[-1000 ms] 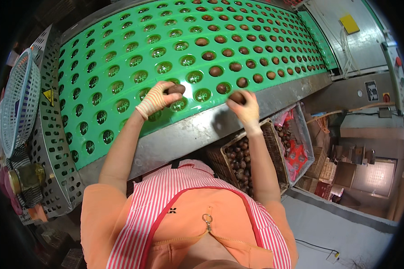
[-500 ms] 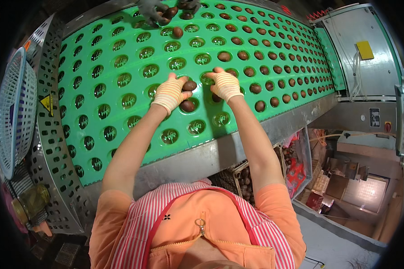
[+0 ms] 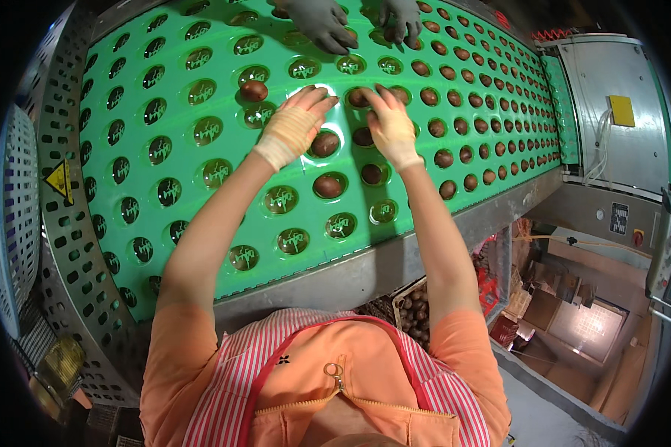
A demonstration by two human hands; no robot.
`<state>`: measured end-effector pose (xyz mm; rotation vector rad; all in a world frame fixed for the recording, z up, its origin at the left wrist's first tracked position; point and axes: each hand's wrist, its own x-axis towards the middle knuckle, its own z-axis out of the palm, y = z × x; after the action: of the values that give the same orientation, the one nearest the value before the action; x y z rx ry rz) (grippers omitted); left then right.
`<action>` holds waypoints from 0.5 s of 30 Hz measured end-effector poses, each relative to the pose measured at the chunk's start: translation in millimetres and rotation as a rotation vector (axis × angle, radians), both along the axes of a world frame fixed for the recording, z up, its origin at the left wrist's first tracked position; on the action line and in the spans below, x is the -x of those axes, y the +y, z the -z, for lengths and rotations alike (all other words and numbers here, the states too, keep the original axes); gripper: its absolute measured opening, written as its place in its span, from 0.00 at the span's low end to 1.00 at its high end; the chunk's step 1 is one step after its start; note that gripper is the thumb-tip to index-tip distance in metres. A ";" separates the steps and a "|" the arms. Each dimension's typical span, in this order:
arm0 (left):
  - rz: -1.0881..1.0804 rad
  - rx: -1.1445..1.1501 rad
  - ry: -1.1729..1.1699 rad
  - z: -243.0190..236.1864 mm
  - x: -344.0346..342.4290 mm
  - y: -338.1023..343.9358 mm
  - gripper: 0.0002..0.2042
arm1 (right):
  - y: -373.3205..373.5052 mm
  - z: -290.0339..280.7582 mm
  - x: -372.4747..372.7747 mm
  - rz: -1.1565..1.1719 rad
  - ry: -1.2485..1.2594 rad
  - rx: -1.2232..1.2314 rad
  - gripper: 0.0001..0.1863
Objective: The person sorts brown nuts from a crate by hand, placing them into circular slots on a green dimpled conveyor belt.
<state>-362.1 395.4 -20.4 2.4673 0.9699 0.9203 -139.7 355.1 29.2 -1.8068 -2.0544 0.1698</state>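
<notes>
A green sheet [image 3: 224,205] with rows of clear oval pockets lies before me, its right side filled with brown egg-shaped pieces. My left hand [image 3: 298,125], in a striped fingerless glove, is spread low over the sheet and grips nothing visible; its palm side is hidden. Just beside its wrist, a brown egg-shaped piece [image 3: 324,144] sits in a pocket, and another such piece [image 3: 329,185] lies nearer me. My right hand [image 3: 391,125], gloved alike, has its fingers apart, the tips at a seated brown piece [image 3: 358,97]. Left of my hands, a loose brown piece [image 3: 253,91] rests at a pocket's edge.
Across the sheet, another person's grey-gloved hands [image 3: 322,22] work close to mine. A metal machine housing [image 3: 600,97] stands at right. Perforated metal [image 3: 71,246] and a blue plastic basket [image 3: 15,223] border the left. A crate of brown pieces [image 3: 416,309] sits below the metal edge.
Both my hands have moved farther across the sheet. The two pieces at my left hand now sit in pockets. The other person's hands have come nearer and to the right.
</notes>
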 end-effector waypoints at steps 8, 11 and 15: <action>0.072 0.215 0.343 -27.1 -2.8 -42.8 0.13 | -159.3 4.3 -0.8 0.329 0.476 -0.132 0.15; 0.004 0.061 0.373 -11.1 1.9 -40.3 0.15 | -207.4 -17.4 -2.2 0.343 0.486 -0.119 0.14; -0.493 -0.220 0.294 -31.7 31.6 -25.1 0.21 | -281.8 -38.2 -34.8 0.513 0.334 -0.173 0.13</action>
<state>-393.7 370.3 11.3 2.6464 1.7155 0.8508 -104.9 73.2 67.4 -1.9718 -1.2949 0.1311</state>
